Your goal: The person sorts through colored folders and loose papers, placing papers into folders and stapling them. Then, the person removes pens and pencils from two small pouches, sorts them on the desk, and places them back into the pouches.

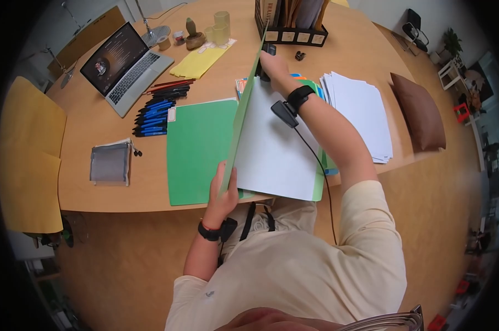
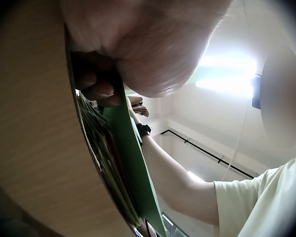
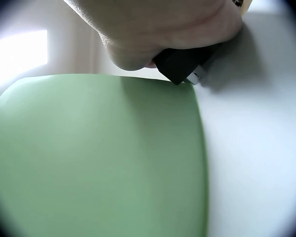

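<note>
A light green folder stands open, its cover (image 1: 242,118) raised on edge and white paper (image 1: 277,149) lying on its other side. My left hand (image 1: 223,190) grips the cover's near edge, fingers on one side and thumb on the other. At the folder's far end my right hand (image 1: 275,67) holds a black stapler-like tool (image 1: 267,51). In the right wrist view the black tool (image 3: 180,64) meets the green cover (image 3: 103,148) and white sheet at the top of the fold. Its far part is hidden by the right hand (image 3: 172,29).
Left of the folder lies a dark green folder (image 1: 200,154), with blue and black pens (image 1: 153,117), a laptop (image 1: 131,74) and a mesh pouch (image 1: 110,164) beyond. Loose white paper (image 1: 360,113) and a brown pouch (image 1: 419,113) are to the right. A black file holder (image 1: 296,37) stands behind.
</note>
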Tool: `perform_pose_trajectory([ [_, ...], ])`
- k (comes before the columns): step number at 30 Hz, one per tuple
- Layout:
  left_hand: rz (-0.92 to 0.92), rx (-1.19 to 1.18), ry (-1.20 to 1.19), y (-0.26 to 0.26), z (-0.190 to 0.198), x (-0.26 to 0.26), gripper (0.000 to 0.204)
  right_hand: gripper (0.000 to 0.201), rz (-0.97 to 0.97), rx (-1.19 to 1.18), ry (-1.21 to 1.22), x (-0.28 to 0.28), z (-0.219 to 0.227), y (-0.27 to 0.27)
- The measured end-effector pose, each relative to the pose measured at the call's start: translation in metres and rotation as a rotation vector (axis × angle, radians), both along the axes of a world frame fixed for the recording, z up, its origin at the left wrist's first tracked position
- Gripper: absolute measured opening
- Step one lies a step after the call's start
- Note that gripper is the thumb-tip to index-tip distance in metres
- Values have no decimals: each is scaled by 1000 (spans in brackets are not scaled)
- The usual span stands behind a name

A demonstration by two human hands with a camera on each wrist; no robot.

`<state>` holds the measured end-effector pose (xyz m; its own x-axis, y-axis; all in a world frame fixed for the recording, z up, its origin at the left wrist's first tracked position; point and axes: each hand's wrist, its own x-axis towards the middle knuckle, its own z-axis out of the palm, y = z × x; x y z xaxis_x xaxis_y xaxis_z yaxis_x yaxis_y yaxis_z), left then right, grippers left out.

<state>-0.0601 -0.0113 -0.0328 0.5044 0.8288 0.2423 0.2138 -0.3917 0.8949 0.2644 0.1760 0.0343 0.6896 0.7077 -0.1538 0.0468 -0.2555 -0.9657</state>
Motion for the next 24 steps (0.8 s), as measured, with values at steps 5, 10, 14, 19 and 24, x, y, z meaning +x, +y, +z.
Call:
perform_pose_trajectory([
  [5, -3, 67, 1, 1, -4, 0, 31, 31, 76, 37, 153, 68, -18, 4],
  [10, 15, -110, -109, 3, -11, 4, 43, 42, -50, -57, -31, 124, -31, -13],
  [14, 52, -158, -136, 3, -16, 5, 54, 41, -239, -146, -116, 143, -42, -29],
  [19, 114, -314, -120, 1, 3, 8, 57, 37, -275, -263, -163, 154, -35, -41],
  [24, 84, -273, -180, -1, 13, 9, 62, 28, -278, -238, -158, 158, -31, -39],
])
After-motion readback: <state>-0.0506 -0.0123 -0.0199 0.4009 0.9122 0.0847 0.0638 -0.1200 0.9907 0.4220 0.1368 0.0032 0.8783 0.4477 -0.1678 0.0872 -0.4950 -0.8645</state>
